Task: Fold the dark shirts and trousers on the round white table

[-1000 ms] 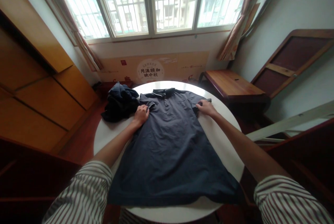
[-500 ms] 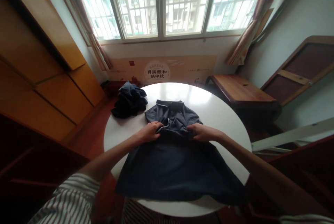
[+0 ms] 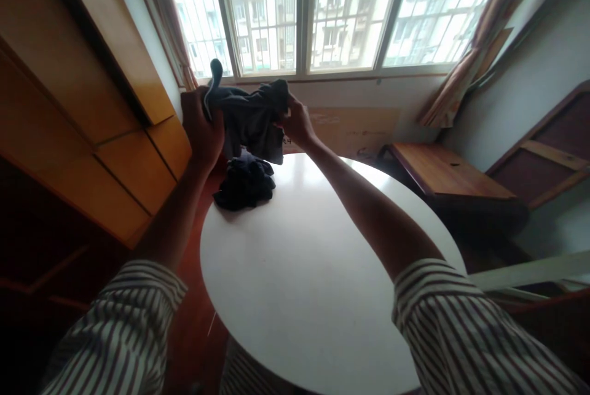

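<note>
A dark collared shirt, bunched up, hangs in the air between my two hands over the far left side of the table. My left hand is closed around its left end, where a narrow strip with pale edging curls upward. The right end is gripped by my right hand, fingers pinched on the cloth. Just below the shirt, a crumpled pile of dark clothes lies on the white round table. The shirt's lower edge covers the top of that pile from view.
Barred windows fill the wall ahead, with a printed board beneath them. Yellow-brown cabinets stand at the left. To the right are a low wooden table and a wooden-framed panel.
The shirt, spread on the table before, is now lifted and gathered. Both hands have carried it forward and left, above the clothes pile.
</note>
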A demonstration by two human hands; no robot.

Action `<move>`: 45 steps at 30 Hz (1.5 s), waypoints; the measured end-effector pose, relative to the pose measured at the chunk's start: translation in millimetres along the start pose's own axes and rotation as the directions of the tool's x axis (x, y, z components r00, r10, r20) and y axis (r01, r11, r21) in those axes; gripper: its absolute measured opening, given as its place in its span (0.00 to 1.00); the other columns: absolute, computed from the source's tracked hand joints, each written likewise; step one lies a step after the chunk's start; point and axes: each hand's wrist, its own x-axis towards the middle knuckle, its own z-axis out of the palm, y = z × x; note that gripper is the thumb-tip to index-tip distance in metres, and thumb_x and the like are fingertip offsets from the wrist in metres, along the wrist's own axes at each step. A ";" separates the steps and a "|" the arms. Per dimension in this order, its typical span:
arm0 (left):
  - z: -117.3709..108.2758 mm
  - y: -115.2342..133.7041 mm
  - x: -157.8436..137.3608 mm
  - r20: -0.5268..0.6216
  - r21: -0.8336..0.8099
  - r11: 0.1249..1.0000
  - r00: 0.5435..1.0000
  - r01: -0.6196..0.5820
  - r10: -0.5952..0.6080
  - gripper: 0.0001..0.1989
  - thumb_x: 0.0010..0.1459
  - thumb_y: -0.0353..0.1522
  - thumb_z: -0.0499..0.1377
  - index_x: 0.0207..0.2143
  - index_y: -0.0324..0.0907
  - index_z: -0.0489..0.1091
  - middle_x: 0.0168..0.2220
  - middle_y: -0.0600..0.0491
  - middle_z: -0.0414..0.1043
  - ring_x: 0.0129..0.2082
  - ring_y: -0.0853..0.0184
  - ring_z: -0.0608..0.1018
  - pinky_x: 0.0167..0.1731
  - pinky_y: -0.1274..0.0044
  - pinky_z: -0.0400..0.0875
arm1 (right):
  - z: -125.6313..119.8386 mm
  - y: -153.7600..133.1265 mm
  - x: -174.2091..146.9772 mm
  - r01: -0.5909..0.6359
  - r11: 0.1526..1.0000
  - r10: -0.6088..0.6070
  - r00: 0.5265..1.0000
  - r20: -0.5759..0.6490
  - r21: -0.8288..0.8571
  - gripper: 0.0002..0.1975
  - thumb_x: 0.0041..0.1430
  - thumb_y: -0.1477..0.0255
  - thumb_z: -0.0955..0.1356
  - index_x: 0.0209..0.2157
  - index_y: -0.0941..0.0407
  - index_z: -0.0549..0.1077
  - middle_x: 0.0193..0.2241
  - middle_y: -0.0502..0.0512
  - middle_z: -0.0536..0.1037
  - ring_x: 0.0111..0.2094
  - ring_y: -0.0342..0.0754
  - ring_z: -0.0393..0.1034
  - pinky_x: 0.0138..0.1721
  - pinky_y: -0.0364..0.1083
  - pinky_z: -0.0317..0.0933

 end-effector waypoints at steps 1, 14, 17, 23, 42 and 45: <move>2.1 -8.7 -9.0 0.048 0.031 0.999 0.998 0.031 -0.032 0.15 0.68 0.29 0.50 0.55 0.32 0.60 0.55 0.43 0.63 0.61 0.56 0.65 0.62 0.60 0.57 | 13.1 3.0 3.2 -0.097 0.995 0.097 0.995 -0.035 0.006 0.19 0.70 0.73 0.57 0.58 0.69 0.59 0.52 0.63 0.73 0.53 0.51 0.67 0.51 0.51 0.66; -9.1 -51.6 -187.0 0.600 0.208 0.977 0.785 0.035 -0.156 0.24 0.60 0.37 0.61 0.57 0.39 0.66 0.59 0.41 0.66 0.59 0.51 0.69 0.60 0.60 0.64 | 15.8 53.0 -202.6 -0.452 0.891 0.423 0.856 0.297 0.034 0.11 0.56 0.65 0.71 0.30 0.59 0.74 0.25 0.56 0.78 0.22 0.47 0.74 0.28 0.47 0.72; -13.5 -17.3 -187.3 0.528 0.187 0.982 0.840 0.030 -0.126 0.17 0.64 0.37 0.56 0.53 0.42 0.69 0.57 0.43 0.67 0.58 0.52 0.69 0.60 0.61 0.64 | -15.1 51.7 -263.9 -0.409 0.911 0.403 0.862 0.309 -0.048 0.15 0.59 0.59 0.68 0.29 0.58 0.75 0.24 0.57 0.78 0.24 0.49 0.74 0.29 0.48 0.70; 15.1 74.6 -223.1 0.771 -0.386 0.922 0.554 0.015 0.314 0.17 0.68 0.39 0.50 0.53 0.43 0.70 0.54 0.44 0.71 0.56 0.59 0.73 0.59 0.65 0.67 | -58.8 41.8 -346.1 -0.257 0.886 0.365 0.900 0.239 -0.386 0.23 0.67 0.57 0.59 0.33 0.57 0.78 0.32 0.63 0.79 0.34 0.55 0.75 0.40 0.54 0.70; 55.7 78.1 -271.0 0.927 -0.312 0.941 0.175 -0.134 0.332 0.54 0.54 0.61 0.54 0.71 0.40 0.42 0.71 0.39 0.40 0.71 0.52 0.48 0.67 0.60 0.40 | -54.9 49.6 -365.8 -0.128 0.760 0.479 0.772 0.416 -0.637 0.57 0.55 0.36 0.58 0.71 0.62 0.42 0.70 0.68 0.46 0.70 0.62 0.40 0.68 0.62 0.37; 54.8 78.9 -269.7 0.928 -0.314 0.941 0.168 -0.128 0.333 0.54 0.55 0.61 0.53 0.72 0.39 0.41 0.71 0.39 0.39 0.71 0.52 0.48 0.67 0.60 0.38 | -54.5 49.5 -365.8 -0.127 0.760 0.479 0.772 0.417 -0.637 0.57 0.55 0.36 0.58 0.71 0.63 0.42 0.70 0.68 0.45 0.70 0.61 0.39 0.68 0.61 0.36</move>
